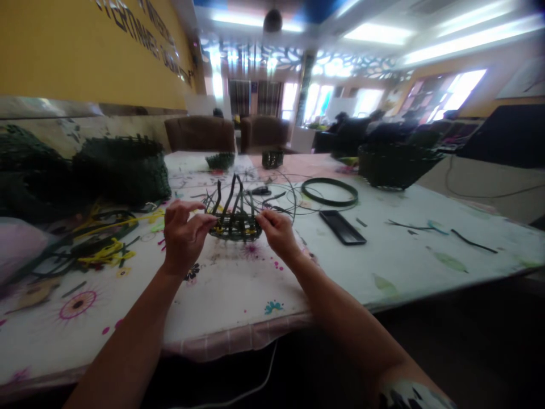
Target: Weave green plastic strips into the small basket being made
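Note:
Between my two hands is a small, partly woven basket [236, 226] of dark green strips with some yellow in the weave. Several loose strip ends stand up from its top. My left hand [184, 230] pinches its left edge between thumb and index finger, the other fingers curled and raised. At the opposite edge, my right hand [276, 228] grips the basket with thumb and fingers. The basket is held close above the flowered tablecloth [238, 289]; whether it touches the cloth I cannot tell.
Green and yellow strips [104, 250] lie in a tangle at left, before a large dark basket [128, 165]. To the right are a black tray [343, 227], a coiled green strip [330, 200] and a wide basket [395, 165]. Two small baskets [220, 161] [272, 159] stand farther back.

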The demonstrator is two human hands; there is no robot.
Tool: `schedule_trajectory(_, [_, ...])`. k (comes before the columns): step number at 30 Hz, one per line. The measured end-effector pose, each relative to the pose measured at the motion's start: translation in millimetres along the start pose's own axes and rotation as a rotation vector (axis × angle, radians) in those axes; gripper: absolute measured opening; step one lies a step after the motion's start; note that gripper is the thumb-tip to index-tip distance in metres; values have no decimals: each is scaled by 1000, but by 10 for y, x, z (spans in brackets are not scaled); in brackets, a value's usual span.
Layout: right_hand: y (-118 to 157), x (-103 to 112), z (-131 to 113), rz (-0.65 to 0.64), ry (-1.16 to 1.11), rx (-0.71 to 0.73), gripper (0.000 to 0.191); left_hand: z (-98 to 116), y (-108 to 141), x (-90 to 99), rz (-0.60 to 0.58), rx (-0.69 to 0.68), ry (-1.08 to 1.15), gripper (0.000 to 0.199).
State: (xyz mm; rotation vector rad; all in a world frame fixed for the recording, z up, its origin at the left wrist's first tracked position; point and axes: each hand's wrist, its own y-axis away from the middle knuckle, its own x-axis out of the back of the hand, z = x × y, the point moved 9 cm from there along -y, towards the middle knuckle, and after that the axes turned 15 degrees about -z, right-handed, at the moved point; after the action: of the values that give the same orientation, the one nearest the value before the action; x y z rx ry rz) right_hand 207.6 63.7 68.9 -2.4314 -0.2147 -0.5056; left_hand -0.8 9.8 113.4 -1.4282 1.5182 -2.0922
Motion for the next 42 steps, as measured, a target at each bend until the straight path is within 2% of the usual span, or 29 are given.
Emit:
schedule_trajectory(5, [7,17,14,19,-9,-22,35,34,39,81,73,-12,27,6])
schedule_trajectory(10, [-5,10,16,-5,-54,-15,38,-151,61,41,65,165,180,7])
schedule_trajectory(14, [-8,10,-3,-13,-85,-5,37,-216,64,20,67,191,311,5])
schedule_trajectory(20, [12,39,-69,6,-39,21,35,-55,17,45,25,38,71,5])
schedule_trajectory(26, [67,22,-105,61,48,14,34,59,73,89,82,14,-107,6])
schedule_trajectory(29, [94,4,-133,84,79,16,34,182,99,-6,29,-18,-253,7])
schedule_trajectory(32, [113,-8,-161,103,102,25,33,228,106,-108,-26,-10,-233,7])
schedule_trajectory(38, [123,-41,-150,102,93,30,31,28,149,-130,27,227,95,4])
schedule_trajectory(42, [118,-57,-139,96,100,30,30,-49,186,-155,43,328,196,7])
